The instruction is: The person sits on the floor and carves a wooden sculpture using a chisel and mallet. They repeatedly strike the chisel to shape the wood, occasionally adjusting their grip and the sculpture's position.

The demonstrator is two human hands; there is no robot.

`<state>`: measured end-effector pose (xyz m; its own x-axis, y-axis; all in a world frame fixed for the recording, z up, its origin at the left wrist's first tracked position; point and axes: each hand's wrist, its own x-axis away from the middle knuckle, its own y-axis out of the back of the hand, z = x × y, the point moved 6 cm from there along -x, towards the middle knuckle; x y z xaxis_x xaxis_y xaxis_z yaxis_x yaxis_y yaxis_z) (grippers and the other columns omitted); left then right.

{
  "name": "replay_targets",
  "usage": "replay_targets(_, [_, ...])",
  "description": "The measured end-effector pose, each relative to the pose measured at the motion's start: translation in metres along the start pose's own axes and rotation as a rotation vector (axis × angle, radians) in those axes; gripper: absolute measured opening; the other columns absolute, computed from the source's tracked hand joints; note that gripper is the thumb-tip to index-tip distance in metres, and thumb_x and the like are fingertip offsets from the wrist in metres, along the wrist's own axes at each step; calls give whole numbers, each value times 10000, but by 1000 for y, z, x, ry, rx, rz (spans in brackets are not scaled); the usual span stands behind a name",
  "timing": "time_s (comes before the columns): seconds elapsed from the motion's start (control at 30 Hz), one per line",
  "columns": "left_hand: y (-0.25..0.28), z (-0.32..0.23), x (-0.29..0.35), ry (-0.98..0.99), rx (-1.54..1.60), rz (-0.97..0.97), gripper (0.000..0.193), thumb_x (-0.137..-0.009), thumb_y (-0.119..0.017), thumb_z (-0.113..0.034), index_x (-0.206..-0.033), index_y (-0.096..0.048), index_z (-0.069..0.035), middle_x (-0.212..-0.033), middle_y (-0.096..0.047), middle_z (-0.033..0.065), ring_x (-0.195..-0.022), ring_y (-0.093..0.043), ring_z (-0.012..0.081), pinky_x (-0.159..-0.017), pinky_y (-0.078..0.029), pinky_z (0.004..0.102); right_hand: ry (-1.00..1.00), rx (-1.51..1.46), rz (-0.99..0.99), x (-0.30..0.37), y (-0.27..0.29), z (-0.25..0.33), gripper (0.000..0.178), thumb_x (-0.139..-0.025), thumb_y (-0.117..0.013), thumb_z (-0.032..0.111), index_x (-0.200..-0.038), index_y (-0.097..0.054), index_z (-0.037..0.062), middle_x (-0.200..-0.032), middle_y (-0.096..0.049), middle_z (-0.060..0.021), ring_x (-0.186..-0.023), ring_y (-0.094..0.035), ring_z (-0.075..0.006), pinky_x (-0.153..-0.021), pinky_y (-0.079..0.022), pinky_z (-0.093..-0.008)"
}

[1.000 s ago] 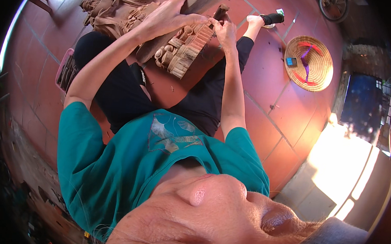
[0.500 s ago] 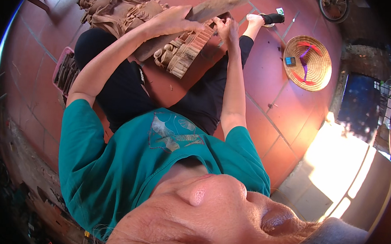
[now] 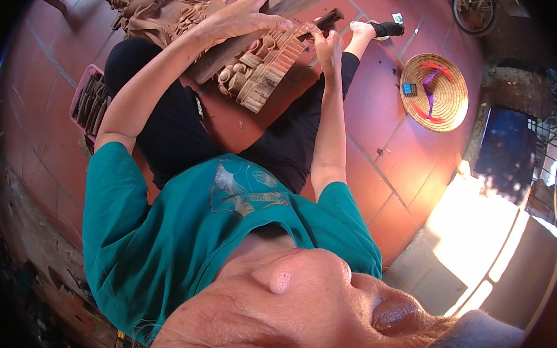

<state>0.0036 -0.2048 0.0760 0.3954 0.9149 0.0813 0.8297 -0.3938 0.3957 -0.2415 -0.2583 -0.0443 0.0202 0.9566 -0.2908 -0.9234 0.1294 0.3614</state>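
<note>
A carved wood block [image 3: 258, 78] with rounded shapes and a ridged edge lies between my legs, leaning against a long rough board [image 3: 218, 60]. My left hand [image 3: 245, 20] lies across the board and the block, its thumb stretched along the block's far end. The tips of its other fingers are partly hidden by the board. At that same far end, my right hand [image 3: 329, 49] has its fingers bent round a short dark brown stick [image 3: 328, 18], which looks like a tool handle. Its lower tip is hard to make out beside the block.
Behind my left hand lies a large carved wooden figure [image 3: 151, 10]. A pink basket [image 3: 81, 94] of several slender brown pieces stands left of my knee. On the red tiles to the right rests a woven hat [image 3: 450, 88] with a small blue box [image 3: 409, 89] in it. A wheel [image 3: 474, 11] shows beyond.
The dark stick by my right hand now shows more clearly, tilted up and right. My left hand has moved slightly up, and the board's far end sits a little lower left.
</note>
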Motion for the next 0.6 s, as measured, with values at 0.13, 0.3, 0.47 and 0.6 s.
replay_targets(0.13, [-1,-9,5,13,1,-4,587,-883,-769,-477,-1195,-657,7,-915,-757,43,-577,-614,72,-506,-489,240,-36,40,46,-11,-7,-15,336,-932,-773,292,-997,-696,-29,-738,-717,-139,-639,-678,-183,-583,-506,-364])
replay_targets(0.3, [1,-10,3,-73,-113,-42,613,-880,-751,-520,-1196,-656,-3,-798,-703,52,-559,-610,94,-510,-495,262,-90,198,87,-9,-13,-1,367,-920,-780,306,-930,-658,-39,-688,-693,-154,-608,-673,-249,-580,-499,-410])
replay_targets(0.47, [4,-14,5,-108,23,-158,649,-865,-741,-560,-1185,-668,0,-755,-667,70,-613,-634,116,-556,-510,288,-24,282,105,-14,-15,-1,395,-905,-788,317,-942,-639,-47,-692,-683,-183,-619,-678,-327,-589,-502,-428])
replay_targets(0.6, [4,3,-7,-167,-220,-169,696,-861,-728,-589,-1211,-664,9,-866,-720,107,-705,-676,178,-676,-536,345,20,198,112,-12,-19,13,402,-902,-786,330,-981,-648,-39,-703,-684,-192,-642,-688,-360,-605,-511,-451])
